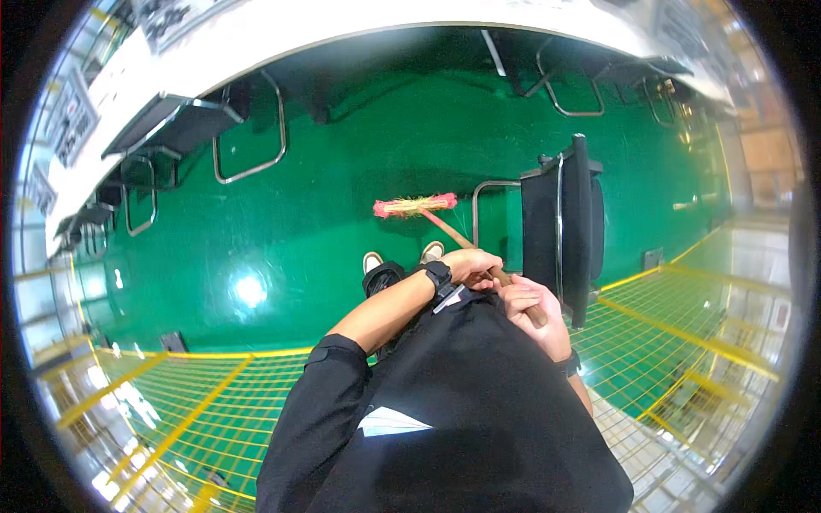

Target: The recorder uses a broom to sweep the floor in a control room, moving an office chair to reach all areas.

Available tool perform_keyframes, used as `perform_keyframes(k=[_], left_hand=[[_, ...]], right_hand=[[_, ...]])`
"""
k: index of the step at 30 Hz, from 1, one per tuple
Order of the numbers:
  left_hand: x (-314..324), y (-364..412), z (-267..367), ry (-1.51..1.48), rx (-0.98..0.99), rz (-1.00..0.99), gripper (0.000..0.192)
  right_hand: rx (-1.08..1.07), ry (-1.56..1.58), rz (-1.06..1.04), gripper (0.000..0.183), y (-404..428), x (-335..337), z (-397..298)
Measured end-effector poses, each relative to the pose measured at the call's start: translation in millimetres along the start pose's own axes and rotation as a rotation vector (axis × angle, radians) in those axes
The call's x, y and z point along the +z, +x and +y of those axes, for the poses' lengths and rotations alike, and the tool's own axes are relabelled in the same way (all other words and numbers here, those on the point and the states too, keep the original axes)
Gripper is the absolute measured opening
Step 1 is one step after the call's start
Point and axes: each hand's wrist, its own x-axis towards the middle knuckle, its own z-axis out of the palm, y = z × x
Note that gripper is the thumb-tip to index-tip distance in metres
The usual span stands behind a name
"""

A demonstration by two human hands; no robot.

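A wooden-handled broom slants away from my body. Its head, red and yellow with bristles, is over the green floor just beyond my shoes. My left hand wraps the handle near waist height, with a black band on that wrist. Closer to my body, my right hand grips the handle near its rounded top end, which shows past the fingers. A black band is on the right wrist too. Some fingers of both hands are hidden behind the handle or each other.
A black chair with a metal frame stands close on the right. Ahead, a long white table curves across, with more chairs tucked along it. Yellow mesh fencing runs behind me on both sides. Light glares off the green floor.
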Motion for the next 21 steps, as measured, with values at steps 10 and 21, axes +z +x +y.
perform_keyframes(k=[10,21], left_hand=[[3,17,30,0.431,0.003,0.217,0.017],[-46,25,65,0.587,-0.097,-0.160,0.033]], right_hand=[[-0.187,-0.343,-0.057,0.023,7,-24,-19],[-1.402,-0.584,-0.098,0.027,79,-35,31]])
